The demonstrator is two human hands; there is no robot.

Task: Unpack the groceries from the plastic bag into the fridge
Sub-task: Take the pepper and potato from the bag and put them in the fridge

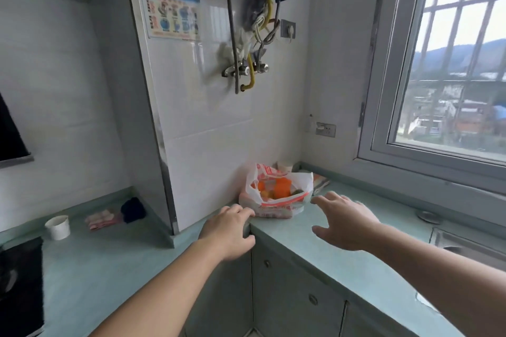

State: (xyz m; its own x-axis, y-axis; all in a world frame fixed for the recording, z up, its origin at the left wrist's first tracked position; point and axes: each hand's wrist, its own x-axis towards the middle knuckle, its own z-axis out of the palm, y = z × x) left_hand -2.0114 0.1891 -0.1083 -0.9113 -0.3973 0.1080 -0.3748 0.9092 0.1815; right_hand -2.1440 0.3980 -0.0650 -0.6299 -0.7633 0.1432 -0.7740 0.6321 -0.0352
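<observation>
A white plastic bag (276, 200) with red print lies open on the pale green counter (342, 252) in the corner. Orange groceries (282, 188) and some darker items show inside it. My left hand (230, 230) rests on the counter's inner corner edge, just left of the bag, fingers curled over the edge and holding nothing. My right hand (345, 220) hovers above the counter right of the bag, fingers spread, empty. No fridge is in view.
A paper cup (58, 226), a pink cloth (101, 220) and a dark cloth (133, 209) lie on the left counter. A stove (20, 287) is at the far left. A sink (471, 247) sits right, under the window (451, 68). Pipes (246, 68) hang on the tiled wall above.
</observation>
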